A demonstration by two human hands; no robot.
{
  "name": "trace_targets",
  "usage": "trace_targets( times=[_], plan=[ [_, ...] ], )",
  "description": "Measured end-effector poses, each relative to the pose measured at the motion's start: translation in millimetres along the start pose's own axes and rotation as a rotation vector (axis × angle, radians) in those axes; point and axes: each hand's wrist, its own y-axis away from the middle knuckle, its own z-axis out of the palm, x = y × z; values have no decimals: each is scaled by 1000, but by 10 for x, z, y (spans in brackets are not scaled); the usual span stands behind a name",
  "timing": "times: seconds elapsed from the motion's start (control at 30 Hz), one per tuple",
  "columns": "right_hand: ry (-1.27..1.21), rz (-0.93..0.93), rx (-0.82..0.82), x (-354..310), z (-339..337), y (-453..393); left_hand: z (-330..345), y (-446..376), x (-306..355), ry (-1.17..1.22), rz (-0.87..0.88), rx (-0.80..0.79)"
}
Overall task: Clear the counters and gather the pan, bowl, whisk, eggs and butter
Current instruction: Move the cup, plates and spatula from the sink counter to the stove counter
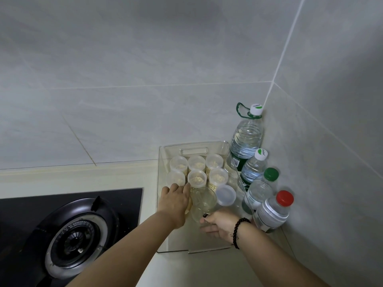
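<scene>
At the left edge of the worktop [78, 175] sits a black gas hob [68, 230] with 1 round burner. Toward the back right corner, a clear plastic bin [163, 156] stands on the worktop, holding 6 small jars [196, 171] with pale grains and 1 lidded tub [226, 194]. Just beside the bin's right wall, 4 bottles [246, 139] line up along the tiled side wall. Both hands reach into the bin. The left hand [176, 200] lies open, fingers spread, touching a jar. The right hand [219, 224], with a bead bracelet [238, 230], pinches the rim of a clear glass bowl [204, 200] near the bin's front.
</scene>
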Motion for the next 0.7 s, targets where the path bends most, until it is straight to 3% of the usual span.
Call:
trace_targets(
  times=[0.43,0.57,0.7],
  plan=[
    [72,-43,12,-21,0,43,-34,103,-2,38,5,-17],
    [221,-84,165,-91,-6,155,-98,183,-38,155,21,-6],
    [506,-253,336,-126,-34,262,-257,406,-145,474,-19,91]
  ],
)
